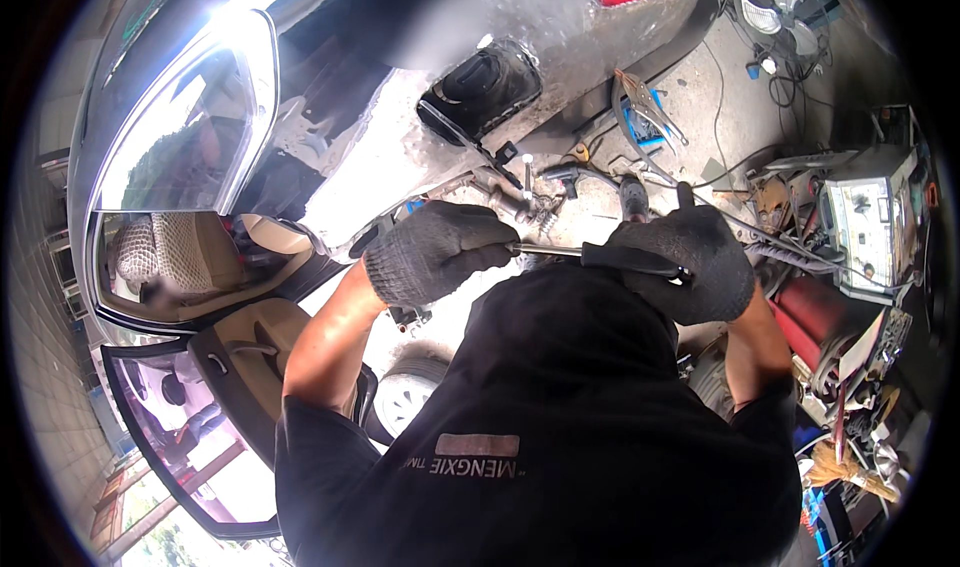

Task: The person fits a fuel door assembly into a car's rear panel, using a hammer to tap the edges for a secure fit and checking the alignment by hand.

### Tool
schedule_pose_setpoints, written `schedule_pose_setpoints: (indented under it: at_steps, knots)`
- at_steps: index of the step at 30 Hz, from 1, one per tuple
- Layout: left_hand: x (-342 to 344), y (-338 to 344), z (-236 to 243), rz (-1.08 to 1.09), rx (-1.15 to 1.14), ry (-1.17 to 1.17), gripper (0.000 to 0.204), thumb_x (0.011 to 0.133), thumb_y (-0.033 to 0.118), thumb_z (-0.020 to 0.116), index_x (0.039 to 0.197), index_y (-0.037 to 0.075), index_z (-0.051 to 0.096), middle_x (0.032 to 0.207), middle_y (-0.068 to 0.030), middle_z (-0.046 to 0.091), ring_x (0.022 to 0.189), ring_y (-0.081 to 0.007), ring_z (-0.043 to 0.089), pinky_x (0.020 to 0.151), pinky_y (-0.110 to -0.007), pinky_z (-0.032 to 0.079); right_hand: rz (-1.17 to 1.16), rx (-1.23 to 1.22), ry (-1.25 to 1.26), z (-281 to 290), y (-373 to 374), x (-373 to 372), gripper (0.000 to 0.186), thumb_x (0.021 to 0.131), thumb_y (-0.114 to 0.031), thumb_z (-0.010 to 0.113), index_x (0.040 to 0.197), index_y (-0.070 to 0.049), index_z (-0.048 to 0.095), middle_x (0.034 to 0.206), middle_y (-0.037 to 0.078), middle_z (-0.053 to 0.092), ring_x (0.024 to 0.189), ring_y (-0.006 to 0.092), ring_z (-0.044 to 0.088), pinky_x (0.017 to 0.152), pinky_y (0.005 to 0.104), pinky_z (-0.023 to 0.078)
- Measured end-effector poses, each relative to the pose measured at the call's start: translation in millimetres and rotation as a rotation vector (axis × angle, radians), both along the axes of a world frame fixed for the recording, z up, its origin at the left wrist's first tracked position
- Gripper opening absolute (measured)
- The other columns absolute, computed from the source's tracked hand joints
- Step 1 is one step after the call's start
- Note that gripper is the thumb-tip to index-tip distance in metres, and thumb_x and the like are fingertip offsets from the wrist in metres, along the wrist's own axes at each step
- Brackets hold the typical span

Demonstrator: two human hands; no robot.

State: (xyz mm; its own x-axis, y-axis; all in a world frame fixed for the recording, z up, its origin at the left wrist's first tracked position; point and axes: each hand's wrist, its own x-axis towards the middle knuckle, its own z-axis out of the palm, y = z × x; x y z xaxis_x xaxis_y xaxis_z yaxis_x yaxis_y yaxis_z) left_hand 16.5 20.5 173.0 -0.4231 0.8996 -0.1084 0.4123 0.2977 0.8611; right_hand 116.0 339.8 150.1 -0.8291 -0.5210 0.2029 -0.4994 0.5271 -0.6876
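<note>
Both my hands wear dark grey knit gloves. My left hand (435, 252) is closed around the metal shaft of a long screwdriver-like tool (560, 252), near its tip. Around the tool's black handle (630, 260) my right hand (695, 262) is closed. The tool lies level between the hands, just above my black shirt. Its tip is hidden by the left glove, close to the bare, sanded rear side panel of a car (400, 157). A black open fuel-filler recess (480, 92) sits in that panel above my hands.
An open car door (200, 417) and a beige seat (160, 257) are at the left, a wheel (410, 397) below my left arm. Locking pliers (640, 107), cables, a fan (785, 7) and a welding machine (870, 222) clutter the concrete floor at the right.
</note>
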Motion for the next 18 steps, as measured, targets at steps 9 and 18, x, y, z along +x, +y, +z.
schedule_pose_setpoints:
  at_steps: [9,18]
  knots:
    - [7,19,-25,-0.126,-0.043,-0.034,0.01,0.09,0.007,0.063,0.096,0.0,0.066,0.082,-0.0161,0.064,0.079,-0.0343,0.066,0.07,-0.042,0.052,-0.089,0.197,-0.085,-27,-12,35,0.02,0.076,-0.026,0.074,0.089,-0.011,0.069,0.069,0.01,0.061,0.07,0.0304,0.064,0.07,0.0429,0.045]
    - [6,46,-35,0.516,0.069,0.154,0.015,0.089,0.0,0.067,0.104,0.0,0.066,0.095,-0.011,0.067,0.077,-0.0213,0.065,0.071,-0.034,0.052,-0.437,-0.24,0.037,-60,-26,29,0.021,0.079,-0.02,0.074,0.098,-0.011,0.072,0.082,0.008,0.069,0.068,0.0241,0.066,0.066,0.0388,0.048]
